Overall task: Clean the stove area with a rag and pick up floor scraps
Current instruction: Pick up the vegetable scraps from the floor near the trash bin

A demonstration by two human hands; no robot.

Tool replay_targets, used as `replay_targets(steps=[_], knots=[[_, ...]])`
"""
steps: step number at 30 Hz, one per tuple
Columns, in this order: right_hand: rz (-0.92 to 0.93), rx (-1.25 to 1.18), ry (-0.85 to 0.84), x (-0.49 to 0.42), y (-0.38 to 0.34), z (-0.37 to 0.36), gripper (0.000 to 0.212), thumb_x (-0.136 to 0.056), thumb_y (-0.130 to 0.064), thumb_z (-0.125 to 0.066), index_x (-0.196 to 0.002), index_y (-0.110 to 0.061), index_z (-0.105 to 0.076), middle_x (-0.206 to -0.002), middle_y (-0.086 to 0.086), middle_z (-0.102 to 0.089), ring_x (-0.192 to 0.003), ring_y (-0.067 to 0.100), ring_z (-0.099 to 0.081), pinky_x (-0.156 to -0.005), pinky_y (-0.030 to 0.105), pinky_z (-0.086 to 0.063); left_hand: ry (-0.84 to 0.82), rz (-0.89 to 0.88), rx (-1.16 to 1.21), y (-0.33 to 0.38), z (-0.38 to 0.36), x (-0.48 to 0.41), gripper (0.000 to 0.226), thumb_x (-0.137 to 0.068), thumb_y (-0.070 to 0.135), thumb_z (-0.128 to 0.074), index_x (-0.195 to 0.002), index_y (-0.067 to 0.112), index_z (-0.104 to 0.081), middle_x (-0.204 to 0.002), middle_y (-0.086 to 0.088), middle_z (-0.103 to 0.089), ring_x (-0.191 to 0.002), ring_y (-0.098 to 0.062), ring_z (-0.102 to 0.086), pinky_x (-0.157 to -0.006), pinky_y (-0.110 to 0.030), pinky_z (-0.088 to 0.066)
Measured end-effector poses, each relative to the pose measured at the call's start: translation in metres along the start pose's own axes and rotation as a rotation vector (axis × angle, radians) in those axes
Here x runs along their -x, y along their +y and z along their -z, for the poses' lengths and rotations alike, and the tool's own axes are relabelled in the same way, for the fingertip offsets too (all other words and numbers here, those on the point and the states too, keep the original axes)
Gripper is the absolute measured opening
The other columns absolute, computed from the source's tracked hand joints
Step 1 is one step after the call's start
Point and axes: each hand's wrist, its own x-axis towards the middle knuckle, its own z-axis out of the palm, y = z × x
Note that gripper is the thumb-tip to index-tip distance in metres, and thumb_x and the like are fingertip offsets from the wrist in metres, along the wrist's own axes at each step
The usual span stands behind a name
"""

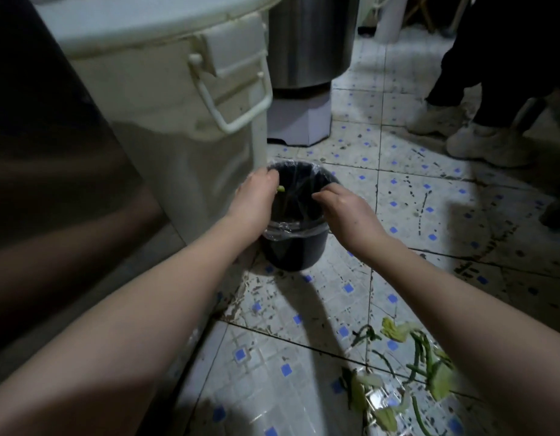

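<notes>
A small black waste bin (pixel 296 250) with a clear plastic liner stands on the tiled floor in the middle of the head view. My left hand (pixel 256 199) is over the bin's left rim, its fingers curled round a small green vegetable scrap (pixel 281 189) that pokes out over the opening. My right hand (pixel 345 209) hovers over the right rim with its fingers bent down; whether it holds anything is hidden. Several green vegetable scraps (pixel 411 372) lie on the floor at the lower right.
A large white lidded bin (pixel 178 99) with a handle stands left of the small bin. Behind it is a steel drum (pixel 310 42) on a pale base. Another person's legs and white shoes (pixel 486 143) are at the upper right. A dark cabinet side fills the left.
</notes>
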Motion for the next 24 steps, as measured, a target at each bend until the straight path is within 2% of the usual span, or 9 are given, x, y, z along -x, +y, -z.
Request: replay_targets(steps=[3,6,9,11,16,20,24], knots=[[-0.021,-0.042,0.005,-0.012,-0.005,-0.006,0.032,-0.088,-0.001,-0.054,-0.119,-0.005,-0.062,-0.116,0.015,-0.059,-0.101,0.034,-0.059,-0.076,0.042,-0.051,-0.024,0.034,0.026,-0.004,-0.008,0.002,0.014,-0.087,-0.004,-0.045,-0.097,0.000,-0.055,-0.103,-0.021,-0.051,-0.094,-0.037,-0.053,-0.073,-0.042,-0.041],[-0.059,-0.049,-0.013,-0.020,-0.004,-0.016,0.034,-0.088,0.000,-0.053,-0.120,-0.006,-0.062,-0.118,0.013,-0.058,-0.102,0.032,-0.060,-0.080,0.042,-0.051,-0.043,0.059,0.029,-0.009,-0.017,0.006,0.022,-0.085,-0.009,-0.045,-0.101,0.001,-0.057,-0.106,-0.018,-0.052,-0.096,-0.037,-0.054,-0.074,-0.044,-0.044],[-0.100,-0.002,-0.075,-0.022,-0.002,-0.028,0.036,-0.090,-0.002,-0.053,-0.125,-0.009,-0.059,-0.132,0.012,-0.054,-0.117,0.030,-0.055,-0.091,0.042,-0.050,-0.059,0.046,-0.007,-0.013,-0.024,0.010,0.031,-0.084,-0.012,-0.046,-0.108,0.003,-0.057,-0.107,-0.016,-0.053,-0.100,-0.037,-0.053,-0.076,-0.044,-0.044],[-0.114,0.056,-0.114,-0.017,-0.001,-0.034,0.037,-0.093,-0.008,-0.052,-0.130,-0.013,-0.056,-0.145,0.008,-0.045,-0.129,0.028,-0.045,-0.099,0.040,-0.046,-0.061,0.029,-0.050,-0.014,-0.027,0.014,0.034,-0.084,-0.012,-0.047,-0.113,0.005,-0.057,-0.111,-0.015,-0.053,-0.104,-0.035,-0.052,-0.079,-0.044,-0.044],[-0.091,0.188,-0.160,-0.005,0.004,-0.035,0.040,-0.094,-0.014,-0.048,-0.135,-0.017,-0.051,-0.152,0.005,-0.034,-0.136,0.025,-0.036,-0.112,0.038,-0.028,-0.018,-0.003,-0.099,-0.005,-0.032,0.021,0.034,-0.090,0.000,-0.052,-0.123,0.010,-0.051,-0.121,-0.012,-0.050,-0.108,-0.032,-0.050,-0.088,-0.041,-0.042],[-0.105,0.238,-0.157,0.014,0.010,-0.022,0.043,-0.093,-0.015,-0.050,-0.136,-0.018,-0.049,-0.153,0.007,-0.033,-0.137,0.026,-0.034,-0.111,0.041,-0.025,-0.020,-0.043,-0.081,0.011,-0.034,0.032,0.031,-0.094,0.010,-0.047,-0.125,0.011,-0.049,-0.122,-0.012,-0.049,-0.109,-0.033,-0.049,-0.090,-0.043,-0.041],[-0.151,0.256,-0.166,0.050,0.028,-0.004,0.047,-0.091,-0.010,-0.049,-0.137,-0.018,-0.047,-0.150,0.008,-0.038,-0.134,0.028,-0.037,-0.109,0.044,-0.026,-0.017,-0.096,-0.041,0.031,-0.043,0.047,0.028,-0.095,0.010,-0.046,-0.123,0.010,-0.049,-0.121,-0.011,-0.048,-0.106,-0.032,-0.048,-0.086,-0.042,-0.042]])
